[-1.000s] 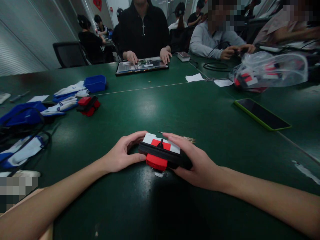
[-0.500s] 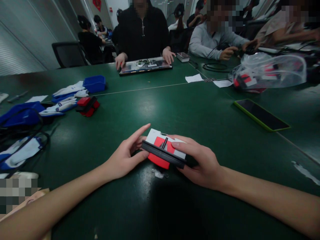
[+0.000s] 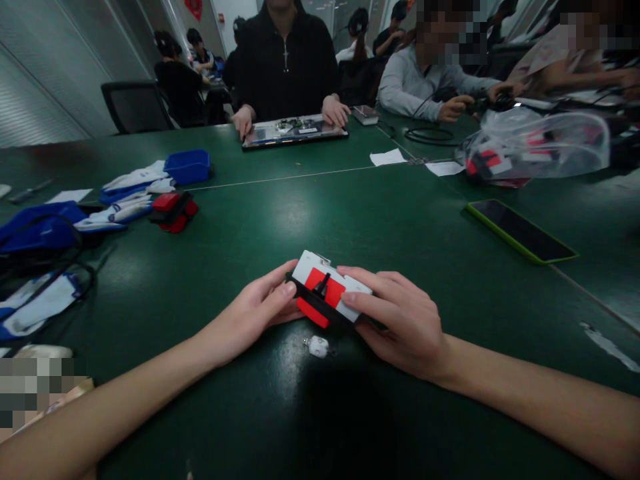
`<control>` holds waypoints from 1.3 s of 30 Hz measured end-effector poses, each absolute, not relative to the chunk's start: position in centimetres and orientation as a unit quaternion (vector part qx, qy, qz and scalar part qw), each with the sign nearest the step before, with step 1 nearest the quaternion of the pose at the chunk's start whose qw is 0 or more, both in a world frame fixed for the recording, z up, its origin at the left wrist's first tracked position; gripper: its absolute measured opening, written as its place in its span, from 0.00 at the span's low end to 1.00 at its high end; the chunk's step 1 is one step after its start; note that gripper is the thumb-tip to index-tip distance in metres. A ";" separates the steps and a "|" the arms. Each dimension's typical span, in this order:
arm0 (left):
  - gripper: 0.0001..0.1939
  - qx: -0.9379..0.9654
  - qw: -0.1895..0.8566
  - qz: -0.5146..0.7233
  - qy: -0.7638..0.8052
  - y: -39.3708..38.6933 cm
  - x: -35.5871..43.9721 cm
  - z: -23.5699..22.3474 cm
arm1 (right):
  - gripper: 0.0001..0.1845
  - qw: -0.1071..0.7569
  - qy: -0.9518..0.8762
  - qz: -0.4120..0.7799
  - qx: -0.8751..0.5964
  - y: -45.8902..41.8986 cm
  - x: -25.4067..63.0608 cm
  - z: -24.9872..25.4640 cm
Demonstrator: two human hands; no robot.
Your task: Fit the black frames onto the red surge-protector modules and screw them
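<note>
Between my two hands is a red, white and black plastic device (image 3: 323, 287), held tilted above the green table. It has a white upper face, a red middle and a black strip along its near side; I cannot make out its exact kind. My left hand (image 3: 255, 310) grips the left end, thumb on the black strip. My right hand (image 3: 405, 317) closes on the right end, with fingers over the white face; the fingers behind are partly hidden. On the table just below lies a small whitish object (image 3: 319, 346), too small to name.
A red and black block (image 3: 174, 211) rests left, near blue trays (image 3: 187, 166) and blue-white gloves (image 3: 120, 210). At right are a green-edged phone (image 3: 520, 230) and a clear plastic bag (image 3: 545, 143) with red parts. Opposite, a person holds a flat panel (image 3: 295, 132).
My left hand's raised index finger has come down, and that hand now grips the device's left end. The device has turned slightly in my hands. The small whitish object shows more clearly.
</note>
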State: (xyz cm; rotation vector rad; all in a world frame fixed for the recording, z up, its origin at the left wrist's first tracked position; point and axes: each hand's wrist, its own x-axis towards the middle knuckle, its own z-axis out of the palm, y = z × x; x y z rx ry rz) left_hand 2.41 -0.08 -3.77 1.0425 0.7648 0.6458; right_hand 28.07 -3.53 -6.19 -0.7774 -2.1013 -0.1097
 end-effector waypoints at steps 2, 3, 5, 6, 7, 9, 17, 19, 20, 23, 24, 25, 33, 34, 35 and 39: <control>0.27 0.485 0.763 0.254 0.343 -0.2 2.5 -3.8 | 0.20 0.435 -0.842 -0.057 -0.314 -3.4 28.0 -6.3; 0.25 0.489 0.769 0.236 0.338 -0.3 2.6 -3.9 | 0.19 0.430 -0.844 -0.062 -0.313 -3.3 27.9 -6.4; 0.28 0.491 0.779 0.219 0.324 -0.5 2.7 -3.9 | 0.17 0.412 -0.857 -0.064 -0.304 -3.1 27.7 -6.4; 0.30 0.484 0.783 0.225 0.319 -0.7 2.8 -4.0 | 0.17 0.396 -0.867 -0.060 -0.295 -3.0 27.5 -6.3; 0.31 0.472 0.787 0.238 0.317 -0.7 2.9 -4.0 | 0.17 0.376 -0.881 -0.057 -0.281 -3.0 27.3 -6.3; 0.31 0.445 0.789 0.272 0.325 -0.8 3.0 -4.0 | 0.20 0.334 -0.908 -0.053 -0.247 -3.0 27.1 -6.1; 0.30 0.507 0.684 0.333 0.406 0.1 2.7 -4.1 | 0.16 0.309 -0.922 0.026 -0.231 -3.4 27.1 -6.0; 0.31 0.555 0.636 0.347 0.408 0.2 2.6 -4.1 | 0.18 0.298 -0.918 0.040 -0.256 -3.4 27.2 -6.0; 0.32 0.576 0.617 0.350 0.405 0.3 2.5 -4.2 | 0.20 0.286 -0.919 0.051 -0.268 -3.4 27.2 -6.0; 0.33 0.631 0.561 0.358 0.399 0.7 2.3 -4.3 | 0.20 0.230 -0.927 0.095 -0.281 -3.2 27.2 -5.9; 0.33 0.653 0.534 0.358 0.400 0.8 2.2 -4.3 | 0.18 0.213 -0.930 0.111 -0.279 -3.1 27.2 -5.9; 0.33 0.679 0.505 0.354 0.399 0.9 2.1 -4.3 | 0.17 0.200 -0.932 0.124 -0.275 -3.1 27.2 -5.8; 0.32 0.794 0.389 0.287 0.368 1.2 1.8 -4.4 | 0.09 0.180 -0.942 0.147 -0.241 -3.3 27.1 -5.6; 0.33 0.797 0.387 0.283 0.367 1.2 1.8 -4.4 | 0.09 0.181 -0.943 0.142 -0.240 -3.3 27.1 -5.6; 0.32 0.799 0.388 0.279 0.366 1.2 1.8 -4.5 | 0.09 0.181 -0.944 0.139 -0.237 -3.3 27.1 -5.6; 0.34 0.802 0.398 0.266 0.357 1.2 1.5 -4.3 | 0.13 0.171 -0.951 0.142 -0.215 -3.3 27.2 -5.5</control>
